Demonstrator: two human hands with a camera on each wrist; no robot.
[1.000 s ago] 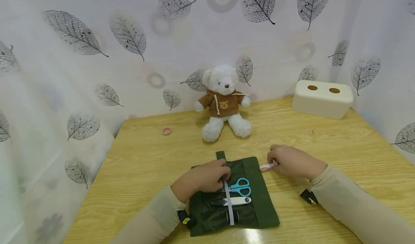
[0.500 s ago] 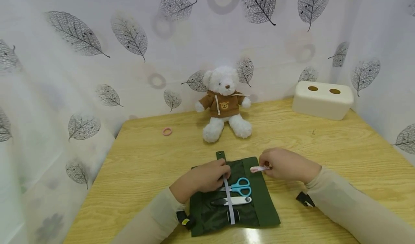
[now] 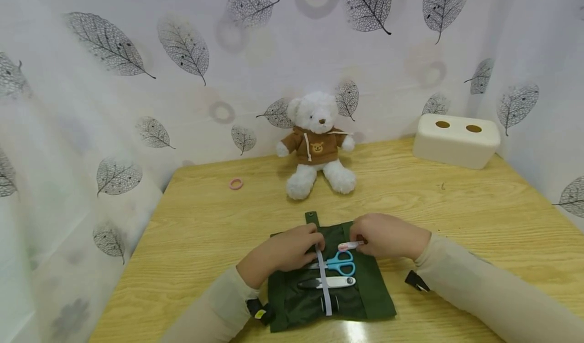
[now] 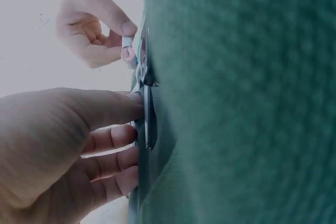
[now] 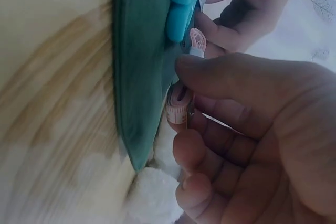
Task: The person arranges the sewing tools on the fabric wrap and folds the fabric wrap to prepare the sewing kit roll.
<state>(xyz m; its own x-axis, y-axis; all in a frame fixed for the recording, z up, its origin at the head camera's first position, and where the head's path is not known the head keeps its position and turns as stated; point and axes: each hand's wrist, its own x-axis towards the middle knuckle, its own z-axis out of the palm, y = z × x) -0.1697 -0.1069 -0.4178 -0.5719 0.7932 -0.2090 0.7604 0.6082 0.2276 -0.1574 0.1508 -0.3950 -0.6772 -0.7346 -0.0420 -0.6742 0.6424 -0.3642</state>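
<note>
A green fabric roll-up pouch [image 3: 378, 297] lies unrolled on the table, crossed by a white elastic band [image 3: 325, 284]. With its thumb and fingers, my left hand [image 3: 289, 248] pinches the band near its upper end. My right hand [image 3: 392, 235] holds a folded pink-and-white measuring tape [image 3: 349, 245] over the pouch's right flap, close above the blue-handled scissors [image 3: 343, 265]. In the right wrist view the tape [image 5: 177, 113] shows ruler marks between thumb and fingers. Under the band also lie a white-handled tool with a dark tip [image 3: 337, 282] and a black spool [image 3: 334, 303].
A white teddy bear [image 3: 317, 145] in a brown hoodie sits behind the pouch. A pink ring [image 3: 235, 184] lies at the back left. A cream box with two holes [image 3: 456, 143] stands at the back right. Leaf-printed curtain [image 3: 182, 130] surrounds the wooden table [image 3: 196, 221].
My right hand has moved left with the measuring tape, from beside the pouch to above its right flap, near the scissors. My left hand stays at the elastic band.
</note>
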